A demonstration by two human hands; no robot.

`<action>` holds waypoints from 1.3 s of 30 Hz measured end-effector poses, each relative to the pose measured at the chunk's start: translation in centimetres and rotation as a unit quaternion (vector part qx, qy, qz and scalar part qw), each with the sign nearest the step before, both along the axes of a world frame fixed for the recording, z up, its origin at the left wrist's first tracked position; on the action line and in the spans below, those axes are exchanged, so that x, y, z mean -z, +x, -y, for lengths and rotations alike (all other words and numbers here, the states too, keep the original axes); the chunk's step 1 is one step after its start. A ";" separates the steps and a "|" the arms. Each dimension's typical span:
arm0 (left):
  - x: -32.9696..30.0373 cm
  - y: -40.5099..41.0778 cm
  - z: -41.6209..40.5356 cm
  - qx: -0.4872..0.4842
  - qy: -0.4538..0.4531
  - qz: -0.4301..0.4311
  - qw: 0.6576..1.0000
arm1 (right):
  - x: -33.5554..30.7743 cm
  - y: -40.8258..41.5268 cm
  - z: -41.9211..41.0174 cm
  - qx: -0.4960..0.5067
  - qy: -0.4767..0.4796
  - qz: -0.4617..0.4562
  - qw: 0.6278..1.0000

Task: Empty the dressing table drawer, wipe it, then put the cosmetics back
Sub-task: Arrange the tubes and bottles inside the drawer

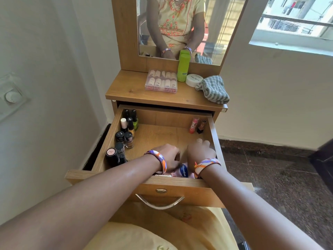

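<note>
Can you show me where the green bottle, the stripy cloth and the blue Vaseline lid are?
green bottle (pixel 182 68): head view, middle of its body.
stripy cloth (pixel 213 89): head view, centre of the bundle.
blue Vaseline lid (pixel 183 170): head view, on the label.

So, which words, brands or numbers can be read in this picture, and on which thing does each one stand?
"Vaseline": on the blue cap lying at the drawer's front, between the two hands.
"NAIL POLISH": seemingly, on the white round tub's lid; the smaller print is blurred.
Green bottle's label, nail polish bottles, pink round cap: print too small to read.
</note>
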State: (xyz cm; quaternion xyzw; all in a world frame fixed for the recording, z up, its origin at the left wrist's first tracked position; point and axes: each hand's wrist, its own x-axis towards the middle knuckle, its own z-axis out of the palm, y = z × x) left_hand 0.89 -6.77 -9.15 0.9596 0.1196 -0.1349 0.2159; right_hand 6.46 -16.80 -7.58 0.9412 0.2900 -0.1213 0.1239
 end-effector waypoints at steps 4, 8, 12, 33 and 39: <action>-0.1 -0.2 -0.5 -0.009 -0.020 0.009 1.000 | -0.2 -0.1 -0.2 -0.057 0.021 0.057 0.997; -0.7 0.1 -1.3 -0.063 -0.051 0.098 0.992 | -1.0 -0.3 -0.6 -0.115 0.119 0.090 0.982; -2.8 1.2 -3.6 -0.122 -0.031 0.248 0.960 | -2.4 0.6 -1.6 -0.141 0.250 0.108 0.952; -8.2 8.5 -14.7 -0.424 -0.301 0.279 0.807 | -5.9 9.8 -9.9 0.147 0.621 -0.195 0.745; -6.8 5.4 -11.2 -0.454 -0.282 0.360 0.765 | -4.6 7.7 -7.0 0.182 0.704 -0.249 0.640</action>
